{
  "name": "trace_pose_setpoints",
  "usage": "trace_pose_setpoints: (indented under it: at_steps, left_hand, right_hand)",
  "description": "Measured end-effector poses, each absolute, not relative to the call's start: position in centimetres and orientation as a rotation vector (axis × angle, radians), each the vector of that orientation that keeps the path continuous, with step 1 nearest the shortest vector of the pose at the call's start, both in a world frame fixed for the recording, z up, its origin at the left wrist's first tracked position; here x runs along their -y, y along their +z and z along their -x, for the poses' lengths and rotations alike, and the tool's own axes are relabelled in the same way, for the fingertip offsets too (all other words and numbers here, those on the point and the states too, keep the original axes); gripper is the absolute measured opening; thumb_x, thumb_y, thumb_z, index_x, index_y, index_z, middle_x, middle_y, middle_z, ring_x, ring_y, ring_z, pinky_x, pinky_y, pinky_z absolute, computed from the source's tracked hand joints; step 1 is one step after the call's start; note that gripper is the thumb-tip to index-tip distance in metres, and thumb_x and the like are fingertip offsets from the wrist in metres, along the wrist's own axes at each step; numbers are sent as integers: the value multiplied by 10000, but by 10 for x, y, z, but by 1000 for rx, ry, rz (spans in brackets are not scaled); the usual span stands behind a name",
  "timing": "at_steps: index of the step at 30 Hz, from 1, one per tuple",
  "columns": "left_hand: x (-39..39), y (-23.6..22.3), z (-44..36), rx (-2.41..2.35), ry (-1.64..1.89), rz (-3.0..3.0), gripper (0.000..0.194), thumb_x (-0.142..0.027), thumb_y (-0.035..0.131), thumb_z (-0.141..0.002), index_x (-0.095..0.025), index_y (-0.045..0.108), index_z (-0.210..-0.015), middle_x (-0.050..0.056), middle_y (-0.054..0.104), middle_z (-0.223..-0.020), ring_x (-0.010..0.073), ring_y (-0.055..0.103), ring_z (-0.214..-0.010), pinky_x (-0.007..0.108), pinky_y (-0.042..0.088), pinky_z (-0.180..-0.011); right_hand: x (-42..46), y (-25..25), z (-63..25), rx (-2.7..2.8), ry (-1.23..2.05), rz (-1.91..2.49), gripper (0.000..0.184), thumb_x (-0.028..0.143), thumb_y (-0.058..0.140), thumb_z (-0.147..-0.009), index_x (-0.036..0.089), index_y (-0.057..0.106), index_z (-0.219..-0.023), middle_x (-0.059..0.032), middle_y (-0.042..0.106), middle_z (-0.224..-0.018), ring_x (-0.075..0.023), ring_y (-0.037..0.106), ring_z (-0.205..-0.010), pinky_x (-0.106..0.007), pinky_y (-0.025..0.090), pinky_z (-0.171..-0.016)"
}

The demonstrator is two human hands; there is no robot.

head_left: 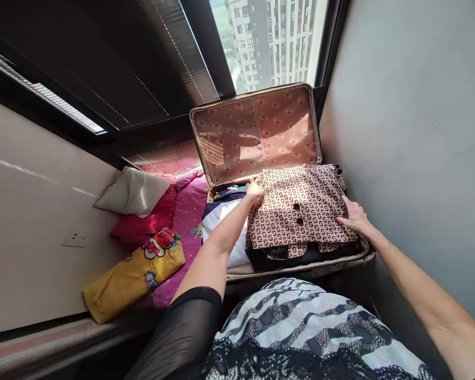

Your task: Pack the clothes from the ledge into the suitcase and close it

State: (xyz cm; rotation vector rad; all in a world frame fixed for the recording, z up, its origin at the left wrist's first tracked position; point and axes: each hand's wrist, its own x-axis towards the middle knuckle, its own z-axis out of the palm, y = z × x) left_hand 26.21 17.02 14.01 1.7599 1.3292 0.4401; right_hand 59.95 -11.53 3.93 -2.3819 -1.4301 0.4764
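An open suitcase (237,138) stands in front of me, its pink patterned lid raised against the window. In its right part lies a folded pink-beige garment (296,203) printed with dark S-like marks, with two dark buttons. My left hand (255,189) is closed at the garment's upper left edge and seems to pinch the cloth. My right hand (355,216) rests at its right edge, thumb and fingers apart, touching the cloth. White clothing (224,216) and dark blue clothing lie in the left part. Black cloth (309,258) shows beneath the garment.
To the left, a magenta bedspread (188,221) bears a yellow bolster-like bundle (136,274) with cartoon figures and a cream pillow (136,191). A grey wall (411,132) stands close on the right. Dark blinds (103,58) and a window (269,42) are behind the suitcase.
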Motion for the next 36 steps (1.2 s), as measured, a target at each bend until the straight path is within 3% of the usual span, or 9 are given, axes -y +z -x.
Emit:
trace_pose_setpoints:
  at_steps: [5, 10, 15, 20, 24, 26, 29, 31, 36]
  left_hand:
    - [-131, 122, -233, -1382, 232, -2223, 957, -646, 779, -969, -356, 394, -1795, 98, 254, -1903, 492, 93, -1764, 657, 346, -1356]
    - [-50, 80, -237, -1155, -217, -2315, 1195, -770, 895, -806, -463, 326, -1810, 83, 9, -1941, 613, 59, -1733, 851, 251, -1312]
    - [-25, 40, -241, -1226, -283, -2245, 1322, -835, 881, -762, -434, 229, -1839, 87, -99, -1931, 601, -69, -1734, 877, 194, -1317]
    - [-37, 36, -239, -1242, -328, -2261, 1302, -918, 779, -793, -440, 179, -1845, 64, -15, -1936, 568, 4, -1751, 821, 174, -1360]
    - [-51, 67, -238, -1115, -487, -2282, 1309, -933, 760, -797, -433, 163, -1849, 130, 114, -1927, 580, 166, -1732, 793, 314, -1320]
    - [-70, 91, -242, -1039, -570, -2313, 1134, -866, 756, -866, -414, 332, -1816, 184, 341, -1857, 534, 403, -1659, 748, 387, -1292]
    - [-115, 122, -256, -1119, -466, -2413, 650, -717, 543, -1083, -338, 679, -1593, 177, 631, -1637, 405, 629, -1486, 647, 387, -1319]
    - [-147, 129, -267, -1235, -315, -2458, 644, -682, 419, -1132, -321, 679, -1598, 166, 603, -1674, 387, 558, -1558, 606, 330, -1360]
    - [-188, 92, -283, -1298, -407, -2346, 877, -803, 381, -1072, -375, 292, -1833, 100, 300, -1891, 437, 245, -1747, 700, 260, -1376]
  right_hand:
    - [72, 59, -608, 1513, 162, 2344, 1050, 778, 609, -981, 337, 231, -1856, -202, 204, -1870, -559, 348, -1624, -769, 484, -1170]
    - [-27, 66, -601, 1648, 79, 2381, 938, 790, 515, -1038, 386, 270, -1848, -69, -26, -1937, -542, 127, -1716, -768, 335, -1294]
    - [-74, 15, -574, 1626, 484, 2556, 806, 744, 327, -1100, 410, 305, -1834, -74, 116, -1932, -471, 173, -1737, -770, 298, -1315]
    - [-79, -8, -577, 1547, 551, 2567, 811, 748, 260, -1106, 396, 304, -1836, -106, 170, -1920, -437, 244, -1728, -751, 314, -1317]
    - [-81, 9, -577, 1608, 423, 2592, 782, 701, 289, -1116, 364, 376, -1816, -116, 255, -1897, -433, 282, -1707, -727, 346, -1301]
    - [-86, 20, -573, 1712, 268, 2527, 739, 644, 305, -1128, 328, 461, -1778, -128, 321, -1872, -426, 279, -1701, -710, 332, -1303]
    - [-101, 32, -563, 1913, 202, 2336, 688, 584, 278, -1150, 307, 547, -1720, -141, 478, -1783, -400, 358, -1645, -686, 340, -1296]
    - [-111, 33, -555, 1981, 321, 2293, 673, 579, 258, -1155, 346, 543, -1718, -128, 566, -1713, -383, 439, -1581, -703, 367, -1272]
    - [-117, 22, -544, 1956, 326, 2365, 647, 573, 281, -1141, 410, 544, -1708, -87, 543, -1736, -389, 441, -1578, -734, 378, -1255]
